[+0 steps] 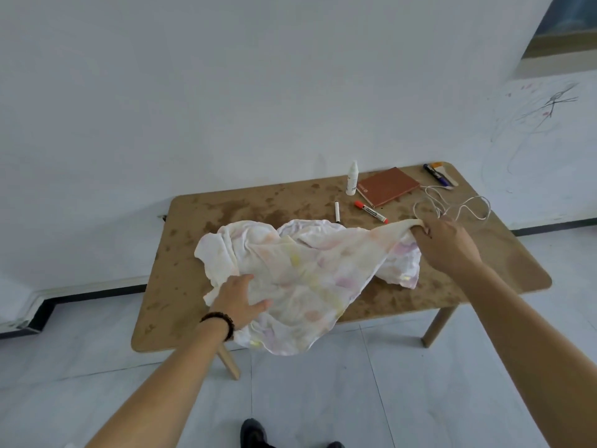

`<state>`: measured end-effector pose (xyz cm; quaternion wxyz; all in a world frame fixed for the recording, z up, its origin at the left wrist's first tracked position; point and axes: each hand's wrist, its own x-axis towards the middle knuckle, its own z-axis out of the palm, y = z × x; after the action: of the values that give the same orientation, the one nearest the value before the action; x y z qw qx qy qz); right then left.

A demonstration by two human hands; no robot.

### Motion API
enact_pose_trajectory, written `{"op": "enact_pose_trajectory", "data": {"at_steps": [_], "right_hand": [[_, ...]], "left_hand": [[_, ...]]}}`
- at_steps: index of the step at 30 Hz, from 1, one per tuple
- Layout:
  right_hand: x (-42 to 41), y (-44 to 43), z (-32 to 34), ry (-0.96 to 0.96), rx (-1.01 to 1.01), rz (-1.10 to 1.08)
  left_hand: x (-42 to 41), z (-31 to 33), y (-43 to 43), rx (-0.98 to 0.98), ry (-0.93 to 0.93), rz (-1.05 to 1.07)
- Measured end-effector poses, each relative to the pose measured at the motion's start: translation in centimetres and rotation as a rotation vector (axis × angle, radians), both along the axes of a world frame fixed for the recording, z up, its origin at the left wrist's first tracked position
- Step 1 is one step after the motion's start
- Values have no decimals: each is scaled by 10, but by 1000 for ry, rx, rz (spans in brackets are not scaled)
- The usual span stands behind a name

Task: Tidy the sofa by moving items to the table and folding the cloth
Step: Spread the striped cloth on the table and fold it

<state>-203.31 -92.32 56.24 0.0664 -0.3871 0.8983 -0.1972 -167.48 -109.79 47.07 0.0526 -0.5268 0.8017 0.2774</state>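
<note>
A crumpled white cloth with faint pink and yellow patches lies spread over the middle of the stained wooden table, one flap hanging past the near edge. My left hand, wearing a dark bead bracelet, presses flat on the cloth's near left part with straight fingers. My right hand grips a corner of the cloth and holds it stretched up toward the right.
At the table's far right lie a red-brown notebook, a white bottle, a white pen, a red-capped marker, a white cable and dark markers. A white wall stands behind; pale floor tiles and my shoes lie below.
</note>
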Motion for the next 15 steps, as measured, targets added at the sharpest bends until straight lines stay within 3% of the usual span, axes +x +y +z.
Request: {"op": "enact_pose_trajectory", "data": {"at_steps": [8, 12, 15], "right_hand": [[33, 21, -88, -160, 44, -105], [45, 29, -115, -313, -53, -144], [52, 31, -134, -411, -50, -117]], "left_hand": [[-46, -128, 83, 101, -139, -127], [-64, -175, 103, -193, -204, -164], [-82, -197, 102, -264, -199, -127]]}}
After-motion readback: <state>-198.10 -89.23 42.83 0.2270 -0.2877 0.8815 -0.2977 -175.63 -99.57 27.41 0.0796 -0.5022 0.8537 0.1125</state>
